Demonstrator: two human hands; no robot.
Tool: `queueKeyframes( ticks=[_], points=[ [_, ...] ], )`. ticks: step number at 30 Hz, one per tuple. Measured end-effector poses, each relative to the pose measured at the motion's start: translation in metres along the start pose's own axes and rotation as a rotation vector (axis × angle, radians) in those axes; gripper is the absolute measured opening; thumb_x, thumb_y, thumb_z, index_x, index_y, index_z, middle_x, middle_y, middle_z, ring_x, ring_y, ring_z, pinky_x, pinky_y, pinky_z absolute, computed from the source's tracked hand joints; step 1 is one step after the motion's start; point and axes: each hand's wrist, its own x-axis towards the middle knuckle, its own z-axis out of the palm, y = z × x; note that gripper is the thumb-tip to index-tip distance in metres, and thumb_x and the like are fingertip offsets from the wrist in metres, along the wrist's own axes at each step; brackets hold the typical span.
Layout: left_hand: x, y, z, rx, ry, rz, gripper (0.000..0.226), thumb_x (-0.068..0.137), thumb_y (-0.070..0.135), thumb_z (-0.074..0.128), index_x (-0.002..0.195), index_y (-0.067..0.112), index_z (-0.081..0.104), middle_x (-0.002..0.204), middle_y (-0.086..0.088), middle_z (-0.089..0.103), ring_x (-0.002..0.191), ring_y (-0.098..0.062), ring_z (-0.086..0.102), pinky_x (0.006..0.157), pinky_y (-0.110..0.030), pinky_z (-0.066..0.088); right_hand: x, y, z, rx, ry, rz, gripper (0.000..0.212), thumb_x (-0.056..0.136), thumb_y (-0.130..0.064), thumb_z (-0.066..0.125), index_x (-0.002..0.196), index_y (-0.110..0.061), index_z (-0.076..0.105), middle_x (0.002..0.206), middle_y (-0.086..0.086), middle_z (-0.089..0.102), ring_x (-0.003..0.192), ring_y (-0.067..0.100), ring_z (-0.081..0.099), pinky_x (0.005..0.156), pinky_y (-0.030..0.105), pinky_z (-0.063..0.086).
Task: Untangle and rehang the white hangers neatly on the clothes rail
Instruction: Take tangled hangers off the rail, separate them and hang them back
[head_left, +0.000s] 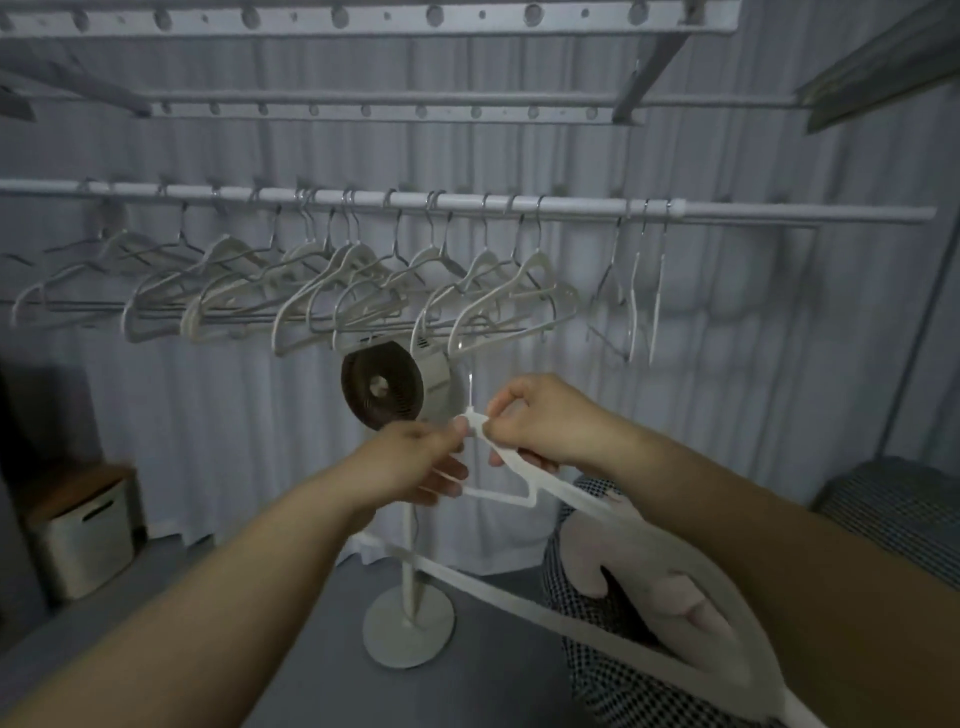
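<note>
Both hands are meeting just below the rail (467, 203), in front of the fan (382, 387). The left hand (415, 460) is pinching the neck of a white hanger (524, 470) between thumb and forefinger, the other fingers curling loosely beneath it. The right hand (545, 418) is closing narrowly on the same neck from the other side, fingertips gripping just under the thin metal hook that is sticking up between the two hands. The hanger's flat plastic shoulder is running from the hands down toward the camera, and a second white hanger (519, 605) appears to be looped around the right forearm; whether the two are locked together cannot be told.

Along the rail, a crowded row of hung hangers (322, 291) is dangling by metal hooks, many overlapping and tilted left of the fan, with a few thin ones hanging apart toward the rail's right end. Above the rail, perforated metal bars (363, 15) are crossing the ceiling. Behind the rail, a pale pleated curtain (727, 389) is covering the wall. Below the rail, the fan is standing on a round base on a grey floor. Far left of the fan, a rounded bin (83, 540) with a wooden lid is sitting. Right of the fan, checked fabric (613, 675) is lying.
</note>
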Motion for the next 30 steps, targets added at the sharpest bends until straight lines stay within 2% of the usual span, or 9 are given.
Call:
queueKeyframes(
  ticks=[5,7,11,17,19,21,23,26,30],
  points=[
    [0.02,0.005,0.021,-0.306,-0.009,-0.079,0.032,0.09,0.043,0.046,0.084,0.015,0.06,0.056,0.002,0.066,0.049,-0.008,0.063,0.064,-0.026,0.049,-0.013,0.006,0.004,0.056,0.035,-0.002,0.022,0.085,-0.018,0.06,0.074,-0.021,0.042,0.059,0.005,0.055,0.025,0.002,0.042,0.031,0.015,0.035],
    [0.024,0.011,0.028,-0.369,-0.047,-0.063,0.025,0.089,0.04,0.049,0.088,0.017,0.059,0.061,0.001,0.063,0.054,-0.009,0.061,0.057,-0.022,0.048,-0.019,0.01,0.005,0.048,0.029,0.002,0.025,0.085,-0.017,0.061,0.072,-0.021,0.04,0.054,0.003,0.05,0.024,0.001,0.042,0.03,0.013,0.035],
    [0.034,0.022,0.039,-0.364,-0.082,0.034,0.015,0.093,0.025,0.047,0.092,0.016,0.059,0.077,-0.003,0.061,0.063,-0.01,0.058,0.043,-0.012,0.049,-0.023,0.017,0.0,0.083,0.064,-0.015,0.025,0.086,-0.015,0.06,0.071,-0.02,0.04,0.058,0.004,0.053,0.027,0.0,0.045,0.032,0.012,0.037],
    [0.061,0.036,0.047,-0.42,-0.1,0.111,0.023,0.091,0.021,0.051,0.11,0.009,0.057,0.061,-0.002,0.059,0.038,-0.002,0.056,0.04,-0.013,0.046,-0.02,0.029,-0.036,0.036,0.12,-0.029,0.021,0.089,-0.019,0.056,0.069,-0.021,0.05,0.063,-0.004,0.059,0.032,-0.001,0.049,0.039,0.013,0.04],
    [0.074,0.042,0.051,-0.443,-0.11,0.112,0.019,0.091,0.02,0.052,0.106,0.011,0.057,0.063,-0.003,0.057,0.038,-0.003,0.055,0.042,-0.016,0.049,-0.012,0.038,-0.052,-0.082,0.296,-0.073,0.023,0.088,-0.016,0.055,0.066,-0.021,0.051,0.062,-0.004,0.058,0.045,0.0,0.057,0.054,0.021,0.05],
    [0.089,0.049,0.052,-0.467,-0.101,0.11,0.014,0.092,0.02,0.052,0.102,0.013,0.055,0.066,-0.006,0.056,0.036,-0.004,0.053,0.041,-0.016,0.048,0.0,0.046,-0.07,-0.191,0.483,-0.114,0.015,0.087,-0.014,0.053,0.072,-0.016,0.058,0.065,-0.001,0.058,0.071,0.015,0.065,0.074,0.035,0.053],
    [0.105,0.056,0.05,-0.48,-0.074,0.109,0.01,0.093,0.019,0.05,0.099,0.013,0.054,0.068,-0.008,0.056,0.033,-0.004,0.052,0.038,-0.015,0.046,0.013,0.047,-0.089,-0.263,0.564,-0.137,0.013,0.088,-0.014,0.051,0.09,-0.013,0.064,0.075,-0.002,0.06,0.086,0.021,0.062,0.08,0.032,0.049],
    [0.129,0.064,0.045,-0.451,-0.028,0.115,0.016,0.093,0.019,0.048,0.106,0.01,0.053,0.069,-0.01,0.055,0.029,-0.004,0.047,0.035,-0.013,0.042,0.041,0.047,-0.115,-0.475,0.559,-0.193,0.027,0.09,-0.014,0.047,0.113,-0.015,0.06,0.11,0.0,0.063,0.109,0.019,0.05,0.089,0.026,0.039],
    [0.159,0.075,0.04,-0.36,0.017,0.115,0.023,0.093,0.021,0.049,0.112,0.009,0.054,0.068,-0.01,0.055,0.028,-0.005,0.046,0.034,-0.013,0.039,0.087,0.051,-0.14,-0.796,0.438,-0.245,0.045,0.091,-0.011,0.042,0.135,-0.02,0.041,0.139,-0.001,0.045,0.128,0.02,0.033,0.099,0.024,0.023]
  ],
)
